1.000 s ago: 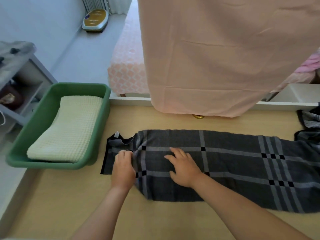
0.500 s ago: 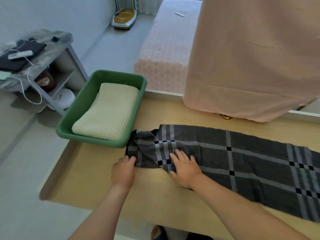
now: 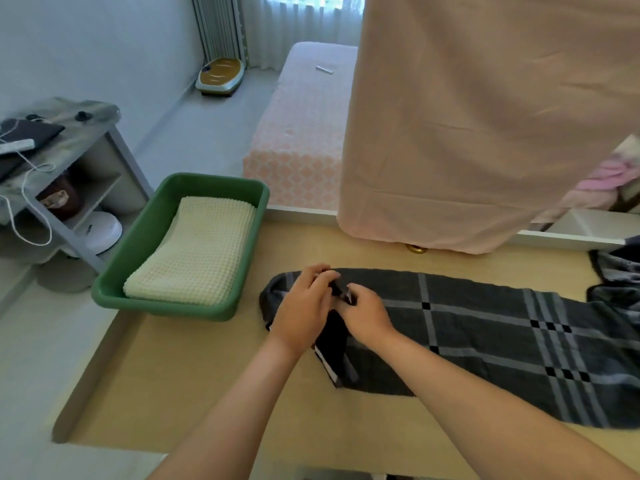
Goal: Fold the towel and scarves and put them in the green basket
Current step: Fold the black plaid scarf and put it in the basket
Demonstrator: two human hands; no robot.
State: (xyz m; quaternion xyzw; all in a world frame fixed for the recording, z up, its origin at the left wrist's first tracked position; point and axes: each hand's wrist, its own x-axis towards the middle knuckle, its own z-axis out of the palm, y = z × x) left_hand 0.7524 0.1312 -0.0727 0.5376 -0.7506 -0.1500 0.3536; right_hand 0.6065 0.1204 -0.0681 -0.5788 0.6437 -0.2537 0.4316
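A pink cloth (image 3: 485, 116) hangs over the far edge of the wooden bench (image 3: 180, 386) and covers much of the upper right of the view. Across the bench lies the dark grey plaid scarf (image 3: 485, 334), stretched from the middle out past the right edge. Its left end is bunched and turned over on itself, with a black fold lying toward the near side between the two wrists.

The green basket (image 3: 145, 237) sits on the bench's left far corner, apart from the scarf with bare wood between them. Inside it the cream waffle towel (image 3: 201, 251) lies folded flat, filling most of the floor. A second grey scarf (image 3: 620, 271) is crumpled at the far right edge of the bench.

The left hand (image 3: 301, 311) and right hand (image 3: 367, 315) meet over the scarf's left end. Both have their fingers curled in and pinch the same raised fold of dark fabric between thumb and fingertips, the knuckles almost touching.

Half a second ago the right hand lay flat with fingers spread on the scarf and the left hand rested at its near corner. The scarf's end then touched the basket's side. Now both hands are off the surface and closed on the fabric, and the end is drawn clear of the basket.
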